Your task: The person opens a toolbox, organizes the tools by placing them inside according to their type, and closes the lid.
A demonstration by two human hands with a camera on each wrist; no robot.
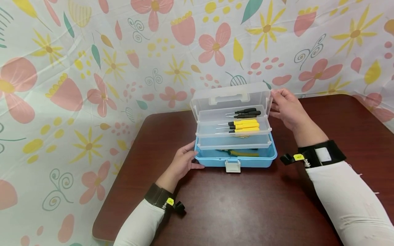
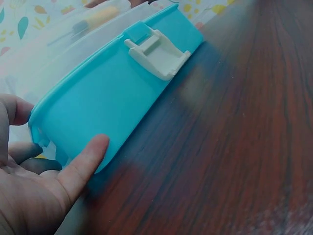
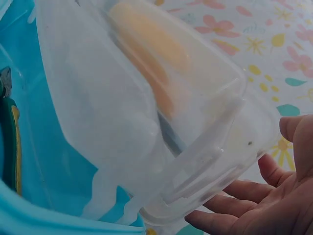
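Observation:
A blue toolbox [image 1: 209, 162] sits with its translucent lid [image 1: 227, 91] raised and its tiered trays [image 1: 212, 140] lifted out above the base. My left hand [image 1: 183, 159] holds the base's left front corner. In the left wrist view, its thumb [image 2: 90, 156] lies on the front wall and its fingers go round the side. At the lid's right end is my right hand [image 1: 287, 106]; in the right wrist view its fingers [image 3: 249, 191] are fairly straight along the lid's outer side. Yellow-handled screwdrivers [image 1: 246, 126] and black-handled screwdrivers [image 1: 247, 112] lie in the trays.
Pliers with green and yellow handles [image 1: 243, 153] lie in the base. A white latch [image 1: 233, 166] hangs down on its front. Under the box is a dark brown table [image 1: 240, 208]. A flower-printed cloth [image 1: 117, 51] hangs behind and to the left.

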